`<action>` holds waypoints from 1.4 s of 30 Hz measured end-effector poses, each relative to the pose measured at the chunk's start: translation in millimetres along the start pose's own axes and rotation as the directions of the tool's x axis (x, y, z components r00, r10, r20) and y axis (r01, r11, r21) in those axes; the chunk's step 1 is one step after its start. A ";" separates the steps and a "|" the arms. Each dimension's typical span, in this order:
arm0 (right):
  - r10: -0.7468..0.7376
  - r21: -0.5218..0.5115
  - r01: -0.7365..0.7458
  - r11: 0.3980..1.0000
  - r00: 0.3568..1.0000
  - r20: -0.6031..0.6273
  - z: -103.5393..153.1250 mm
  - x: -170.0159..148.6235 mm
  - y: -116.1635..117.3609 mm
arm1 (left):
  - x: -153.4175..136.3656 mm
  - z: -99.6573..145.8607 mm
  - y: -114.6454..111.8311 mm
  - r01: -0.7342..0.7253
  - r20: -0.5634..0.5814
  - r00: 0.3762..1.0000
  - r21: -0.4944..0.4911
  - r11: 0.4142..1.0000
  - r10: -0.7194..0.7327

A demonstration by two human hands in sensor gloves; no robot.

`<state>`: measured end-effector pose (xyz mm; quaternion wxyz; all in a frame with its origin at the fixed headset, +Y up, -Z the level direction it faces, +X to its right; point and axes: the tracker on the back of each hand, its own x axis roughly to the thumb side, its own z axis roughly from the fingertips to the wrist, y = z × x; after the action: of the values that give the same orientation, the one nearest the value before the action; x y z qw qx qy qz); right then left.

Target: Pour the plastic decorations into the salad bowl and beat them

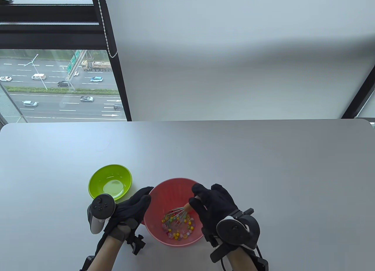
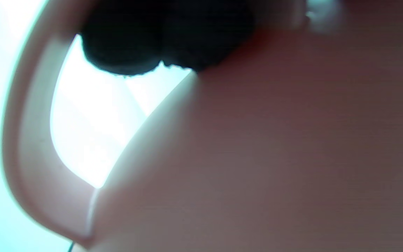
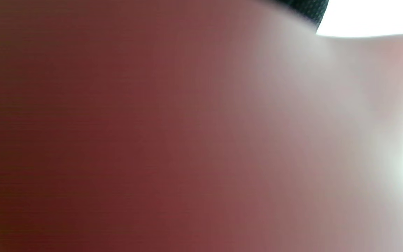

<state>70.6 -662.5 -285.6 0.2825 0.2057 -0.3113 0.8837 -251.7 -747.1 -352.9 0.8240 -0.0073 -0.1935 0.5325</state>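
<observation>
Two bowls sit on the white table (image 1: 263, 165), and we see lots of bare table past our hands, out to the far edge and off to the right. The near edge runs under our wrists.

Our left hand (image 1: 129, 209) lies against the left rim of the pink salad bowl (image 1: 158, 194). Its fingers curve over that rim and hold the bowl. Just past this hand sits the green bowl (image 1: 96, 180), apart from the pink one.

Our right hand (image 1: 212, 203) hangs over the right side of the salad bowl. Its fingers curl round the handle of the whisk (image 1: 178, 215). The whisk leans down to the left, with its wires among the plastic decorations (image 1: 178, 228) at the bottom of the salad bowl.

From the table view we see all of this. The left wrist view is very close and blurry: we only see dark fingertips (image 2: 166, 38) on the pink bowl wall (image 2: 275, 157), with bright light behind. The right wrist view is nearly all blurry pink wall (image 3: 152, 140), so we cannot see the whisk there.
</observation>
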 end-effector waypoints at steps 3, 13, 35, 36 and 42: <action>0.030 -0.007 -0.030 1.000 1.000 0.010 0.2 1.0 -0.3 | 0.0 0.0 0.0 0.001 0.000 1.000 0.000 1.000 -0.001; 0.136 -0.054 -0.133 0.990 0.990 0.048 0.3 2.4 -7.5 | -0.3 0.0 0.0 0.000 0.000 1.000 0.000 1.000 0.000; 0.006 -0.035 -0.006 0.999 1.000 -0.011 -1.1 -3.0 -10.6 | -0.5 -0.1 0.0 0.000 0.000 1.000 0.000 1.000 0.000; 0.000 -0.026 0.000 1.000 1.000 -0.010 -1.3 -2.6 -9.4 | -0.5 -0.1 0.0 0.000 0.000 1.000 0.000 1.000 0.000; -0.027 -0.005 0.027 1.000 1.000 -0.011 -1.0 -0.7 -4.0 | -0.5 -0.1 0.0 0.000 0.000 1.000 0.000 1.000 0.000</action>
<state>73.4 -659.5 -285.0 0.2967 0.2044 -0.3093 0.8801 -251.8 -747.6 -353.1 0.8240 -0.0072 -0.1933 0.5325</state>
